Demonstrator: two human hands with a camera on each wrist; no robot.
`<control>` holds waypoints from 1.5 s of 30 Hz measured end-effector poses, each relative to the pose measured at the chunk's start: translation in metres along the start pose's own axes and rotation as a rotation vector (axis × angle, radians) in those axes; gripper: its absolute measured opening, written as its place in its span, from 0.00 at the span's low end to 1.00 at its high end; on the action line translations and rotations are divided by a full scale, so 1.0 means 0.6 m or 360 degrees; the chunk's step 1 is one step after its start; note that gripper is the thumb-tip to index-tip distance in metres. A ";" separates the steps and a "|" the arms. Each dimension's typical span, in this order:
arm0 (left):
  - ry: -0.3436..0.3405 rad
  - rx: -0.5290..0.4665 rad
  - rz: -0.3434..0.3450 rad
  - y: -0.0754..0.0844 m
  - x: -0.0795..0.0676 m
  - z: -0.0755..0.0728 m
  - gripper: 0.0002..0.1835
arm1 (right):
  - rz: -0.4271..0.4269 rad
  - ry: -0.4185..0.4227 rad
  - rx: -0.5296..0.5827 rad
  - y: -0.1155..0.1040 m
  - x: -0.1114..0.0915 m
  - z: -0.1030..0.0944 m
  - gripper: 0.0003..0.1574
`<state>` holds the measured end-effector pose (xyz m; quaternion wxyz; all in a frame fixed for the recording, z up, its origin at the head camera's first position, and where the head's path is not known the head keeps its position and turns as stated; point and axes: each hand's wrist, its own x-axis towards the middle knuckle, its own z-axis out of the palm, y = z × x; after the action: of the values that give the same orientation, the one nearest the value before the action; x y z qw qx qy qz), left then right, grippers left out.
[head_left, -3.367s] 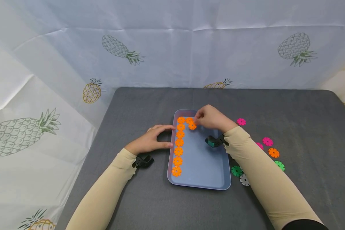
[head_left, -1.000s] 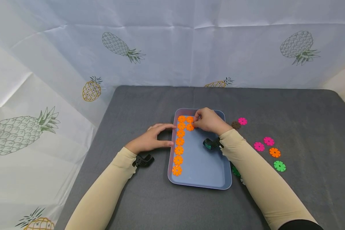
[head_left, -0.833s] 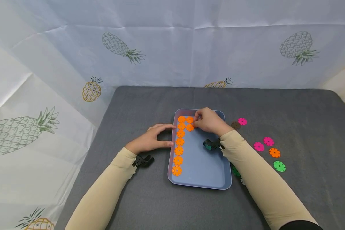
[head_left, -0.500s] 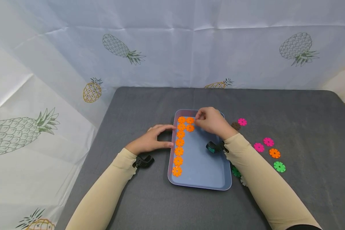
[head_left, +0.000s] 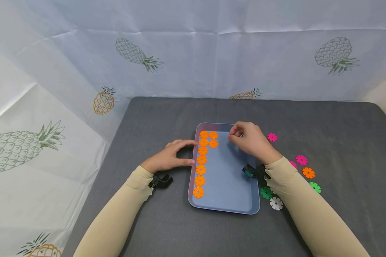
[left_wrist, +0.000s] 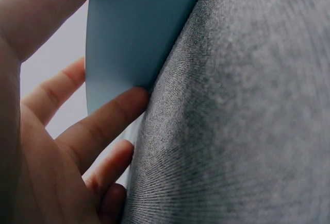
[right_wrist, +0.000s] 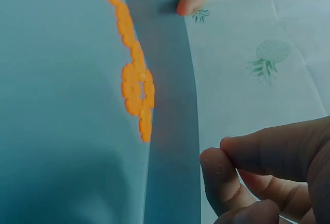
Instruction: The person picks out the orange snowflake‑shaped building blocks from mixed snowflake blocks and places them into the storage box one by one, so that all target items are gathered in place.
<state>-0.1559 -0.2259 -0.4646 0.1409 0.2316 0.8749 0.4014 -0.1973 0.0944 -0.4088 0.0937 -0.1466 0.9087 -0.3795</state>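
A blue-grey tray (head_left: 228, 178) lies on the table, with orange notched plastic discs (head_left: 201, 160) inside. Most of the discs form a line down its left side; two more sit beside the line's far end. Spread fingers of my left hand (head_left: 172, 156) touch the tray's left wall, and the left wrist view shows fingertips against its outer side (left_wrist: 129, 33). Over the tray's far right part is my right hand (head_left: 249, 137). Its thumb and index fingertips meet with nothing visible between them (right_wrist: 258, 167), and its other fingers are curled.
Loose discs lie right of the tray: pink ones (head_left: 301, 160), an orange one (head_left: 308, 172), green ones (head_left: 266, 192) and a white one (head_left: 276, 203). My right forearm hides part of this group. Beyond the grey tabletop (head_left: 167, 114) hangs a pineapple-print cloth (head_left: 186, 64).
My right hand has left the two-disc end of the second column and moved right. Those two orange discs now lie evenly one behind the other. The left hand has stayed at the tray.
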 end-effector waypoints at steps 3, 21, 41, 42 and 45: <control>0.0000 -0.0002 0.0001 0.002 0.001 0.000 0.35 | -0.0010 -0.0009 -0.0009 0.004 -0.008 -0.004 0.07; -0.0011 0.0001 0.0006 0.003 0.001 0.002 0.36 | 0.0006 -0.0097 -0.0052 0.029 -0.063 -0.054 0.10; -0.0006 -0.0003 0.0003 0.003 0.001 0.003 0.35 | 0.0127 -0.0052 -0.0198 0.106 -0.120 -0.118 0.14; -0.0007 -0.0004 0.0001 0.003 0.001 0.003 0.35 | 0.0138 -0.0056 -0.0203 0.111 -0.122 -0.120 0.15; -0.0007 -0.0003 -0.0003 0.002 0.001 0.003 0.35 | 0.0168 -0.0061 -0.0222 0.124 -0.129 -0.127 0.17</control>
<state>-0.1549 -0.2238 -0.4651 0.1434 0.2315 0.8745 0.4015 -0.1607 0.2206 -0.4047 0.1205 -0.1119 0.9374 -0.3069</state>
